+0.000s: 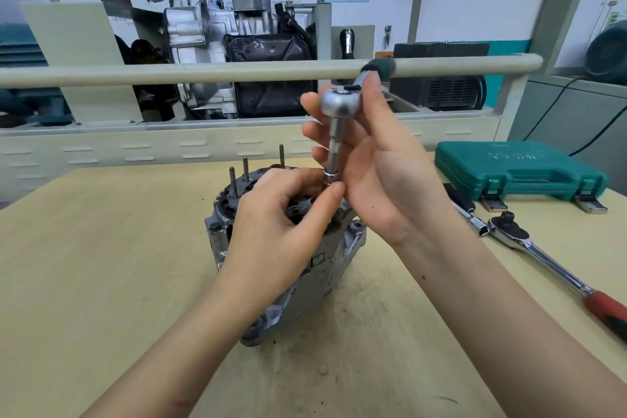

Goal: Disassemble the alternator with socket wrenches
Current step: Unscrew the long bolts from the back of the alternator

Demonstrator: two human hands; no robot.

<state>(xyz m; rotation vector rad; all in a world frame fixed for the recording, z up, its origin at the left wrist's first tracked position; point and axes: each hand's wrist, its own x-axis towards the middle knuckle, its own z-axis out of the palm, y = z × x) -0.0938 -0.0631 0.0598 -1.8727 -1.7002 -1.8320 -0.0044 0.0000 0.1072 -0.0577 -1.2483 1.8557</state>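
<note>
The alternator (288, 248) stands on end on the counter (101, 265), near the middle, with its housing halves apparently joined. Three long studs (245, 170) stand up from its upper face, so I judge disassembly to be at an early stage.

My right hand (383, 173) wraps the extension bar of the small ratchet (339, 102), grip clamped around the shaft and head, tool held upright. My left hand (288, 214) pinches the socket (328, 180) at the bar's lower end, guiding it toward a fastener on the upper face. Whether the socket is seated I cannot tell; my fingers hide the joint.

A larger red-handled ratchet (529, 244) lies on the counter to the right, beside the closed green tool case (519, 170).

Remaining, in my judgement: this fastener, the other through-bolts, housing separation.
</note>
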